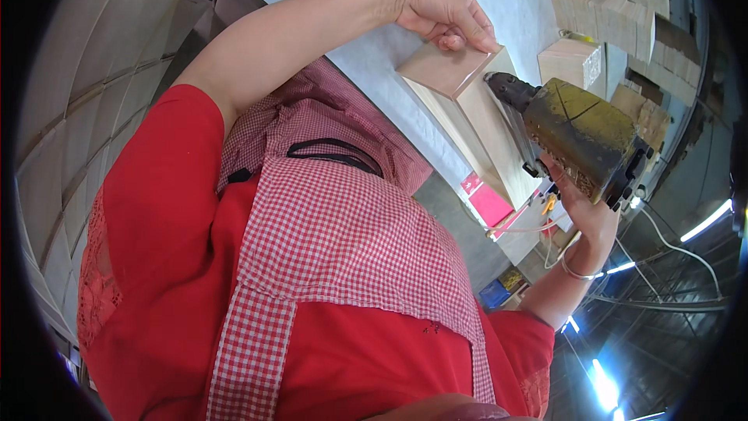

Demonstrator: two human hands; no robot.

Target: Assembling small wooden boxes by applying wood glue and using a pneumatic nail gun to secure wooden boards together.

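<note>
A long pale wooden box frame (pixel 467 129) lies on the light-coloured worktable (pixel 366 8), with a smooth brownish end panel (pixel 446 72) at its far end. My left hand (pixel 448 17) is closed on that panel, fingers curled and thumb pressed at its upper corner. In my right hand (pixel 580 206) is a worn yellow-and-black nail gun (pixel 580 121), gripped from the near side. The tool's dark nose is beside the panel's corner, close to the long side board; whether it touches the wood I cannot tell. The tool's body hides part of my right fingers.
Stacks of wooden boxes (pixel 604 12) stand along the far right, with a single wooden block-like box (pixel 569 62) nearer. A pink-red packet (pixel 491 201) is near the frame's near end. A pale hose (pixel 518 229) runs beside it. Large pale panels (pixel 101 54) fill the left.
</note>
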